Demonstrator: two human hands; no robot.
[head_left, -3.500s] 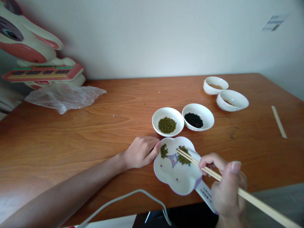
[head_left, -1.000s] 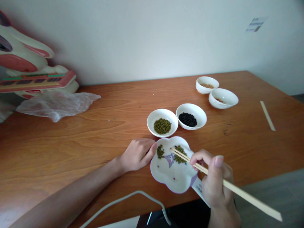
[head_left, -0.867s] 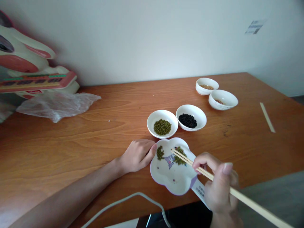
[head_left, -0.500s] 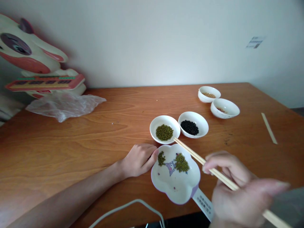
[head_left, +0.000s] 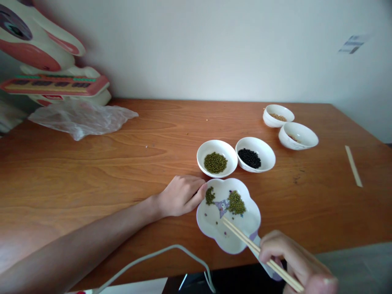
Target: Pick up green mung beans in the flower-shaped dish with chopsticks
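Note:
My left hand [head_left: 185, 195] rests on the table with its fingers closed against the left rim of a flower-shaped dish [head_left: 232, 241]. Two piles of green beans [head_left: 236, 203] lie in that dish, with a few loose ones. My right hand [head_left: 290, 259] grips a pair of chopsticks [head_left: 245, 240], whose tips are over the dish near the printed figure. Just behind the dish stand a white bowl of green beans [head_left: 215, 162] and, touching it, a bowl of black beans [head_left: 250, 158].
Two more white bowls [head_left: 298, 136] stand at the back right. A pale strip [head_left: 353, 166] lies on the right. A plastic bag [head_left: 85, 118] and a toy keyboard [head_left: 55, 85] are at the back left. A cable [head_left: 147, 258] curves along the front edge.
My right hand has moved down and toward me, bringing the chopstick tips from the green bean bowl's rim to over the dish. The view has shifted slightly. My left hand keeps its place at the dish.

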